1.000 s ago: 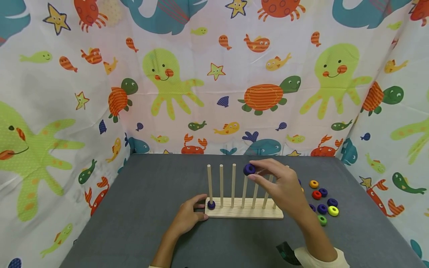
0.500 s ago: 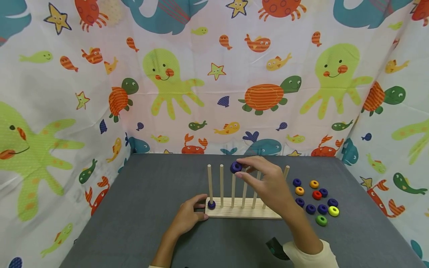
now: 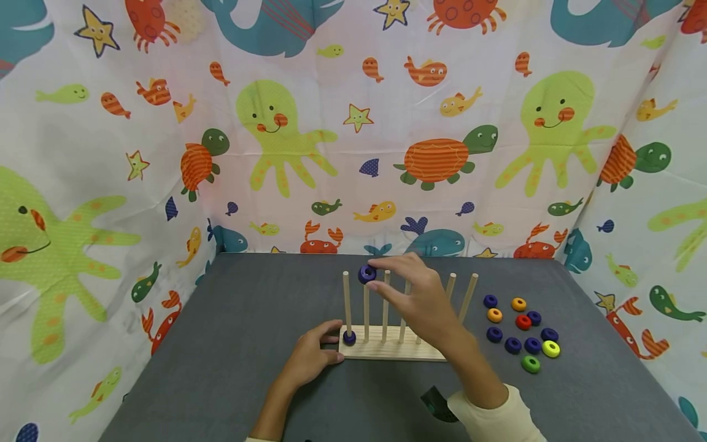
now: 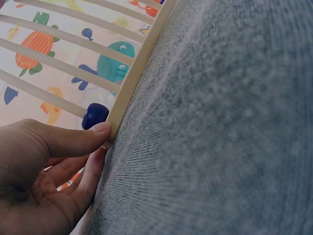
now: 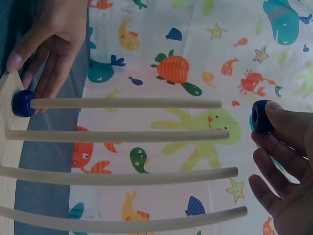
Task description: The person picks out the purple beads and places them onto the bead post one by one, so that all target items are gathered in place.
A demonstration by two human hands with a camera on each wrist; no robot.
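Observation:
A wooden peg stand (image 3: 386, 352) with a row of upright pegs sits on the grey table. My left hand (image 3: 309, 356) grips the left end of its base, thumb on the near edge. On the leftmost peg, a dark blue ring bead (image 3: 349, 337) rests at the bottom. My right hand (image 3: 425, 307) pinches another dark blue bead (image 3: 367, 274) between thumb and forefinger. In the head view this bead overlaps the top of the second peg (image 3: 366, 313). From the right wrist view, the held bead (image 5: 262, 116) is apart from the peg tips, with the other fingers spread loosely.
Right of the stand lie several loose beads: dark blue ones (image 3: 513, 345), orange ones (image 3: 494, 315), a red one (image 3: 523, 321), a yellow one (image 3: 550, 349) and a green one (image 3: 531, 364). A sea-animal curtain (image 3: 353, 159) surrounds the table's back and sides.
My right hand has carried its bead leftward along the peg tops, from near the fourth peg to the second. My left hand has stayed on the base.

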